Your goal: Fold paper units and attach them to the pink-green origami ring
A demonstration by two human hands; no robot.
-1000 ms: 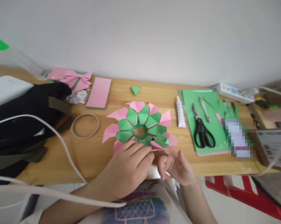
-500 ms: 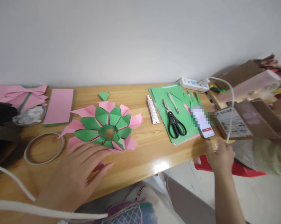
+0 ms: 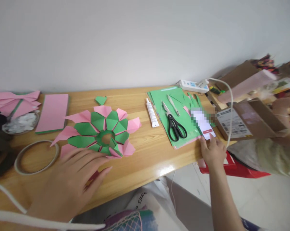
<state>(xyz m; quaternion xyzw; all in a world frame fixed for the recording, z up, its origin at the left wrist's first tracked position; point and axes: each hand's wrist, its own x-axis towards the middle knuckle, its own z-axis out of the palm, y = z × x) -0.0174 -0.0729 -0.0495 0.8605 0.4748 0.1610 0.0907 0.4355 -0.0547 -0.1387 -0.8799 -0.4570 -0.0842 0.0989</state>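
Note:
A folded-paper flower (image 3: 85,129) with pink tips and green petals lies flat on the table, a round hole at its middle. Over its near edge rests my left hand (image 3: 72,176), fingers stretched out and thumb apart, covering part of the pink tips. Something dark red shows between that thumb and palm; I cannot make out what it is. At the right, my right hand (image 3: 213,152) reaches to the lower end of a phone (image 3: 204,125), which lies screen up. Its fingers are apart, and a fingertip is at the screen's bottom, near a red button.
Black-handled scissors (image 3: 175,128) and a craft knife (image 3: 173,105) lie on green paper (image 3: 159,96), beside a glue tube (image 3: 152,113). A tape roll (image 3: 17,163) and pink sheets (image 3: 52,110) are at left. Cardboard boxes (image 3: 260,118), a power strip (image 3: 193,86) and another person's arm (image 3: 277,157) are at right.
My right hand has moved up and left to the phone's lower end, its fingers now at the screen. The left hand stays over the flower. The whole view has shifted slightly.

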